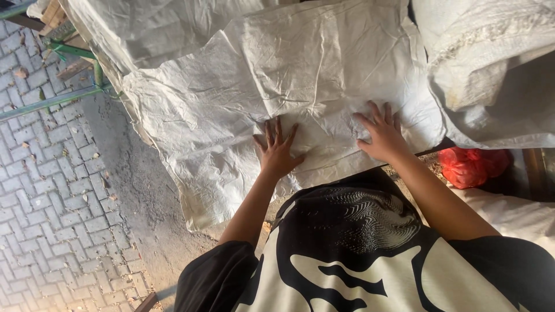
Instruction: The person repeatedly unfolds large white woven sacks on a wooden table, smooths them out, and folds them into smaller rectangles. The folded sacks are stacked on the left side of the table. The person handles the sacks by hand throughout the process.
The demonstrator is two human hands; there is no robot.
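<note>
My fingers are spreading wide, both palms pressing flat, gripping nothing. My left hand (277, 151) is pushing down on the near fold of the white sack (300, 75); my right hand (381, 136) is flattening it just beside, a little farther up. The sack is lying crumpled straight in front of me, its near edge hanging down toward my black-and-cream shirt (358, 254). Another sack (491, 52) is sitting off to my right, a red bag (471, 166) tucked beneath it. Grey paving bricks (52, 202) are showing on my left, with a green frame (55, 99) above them.
</note>
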